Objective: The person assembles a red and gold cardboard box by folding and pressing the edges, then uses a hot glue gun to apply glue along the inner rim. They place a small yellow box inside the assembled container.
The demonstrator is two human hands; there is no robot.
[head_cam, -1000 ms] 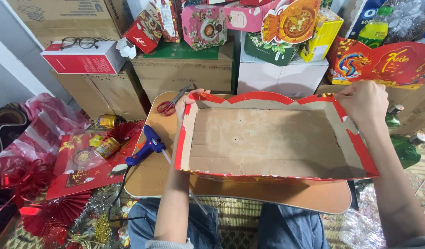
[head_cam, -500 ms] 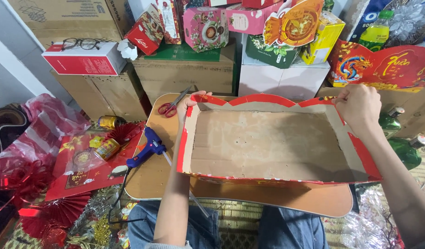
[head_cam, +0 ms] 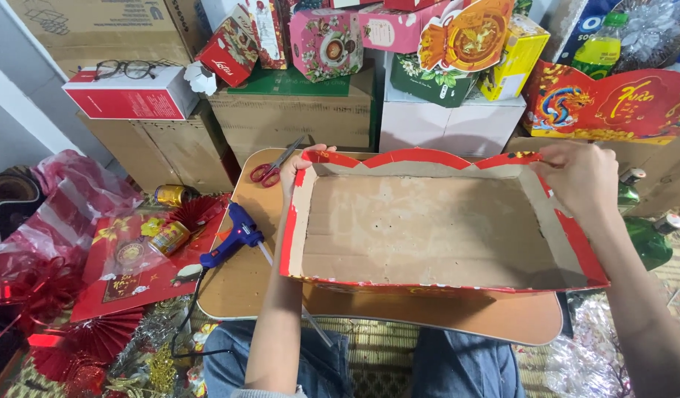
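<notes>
A shallow cardboard tray (head_cam: 428, 228) with red-edged walls rests over a small wooden lap table (head_cam: 237, 287); its bare brown inside faces up. My left hand (head_cam: 299, 166) grips the tray's far left corner. My right hand (head_cam: 580, 177) holds the far right corner, fingers pinched on the red rim. The tray holds nothing.
Red-handled scissors (head_cam: 270, 169) lie on the table's far left; a blue glue gun (head_cam: 233, 239) lies at its left edge. Stacked cardboard cartons and bright gift boxes (head_cam: 325, 40) fill the back. Red decorations and gold tins (head_cam: 167, 236) cover the floor at left; green bottles (head_cam: 646, 239) stand at right.
The tray has tipped a little and shifted slightly right, its near wall now lower. Both hands keep their hold on the far corners.
</notes>
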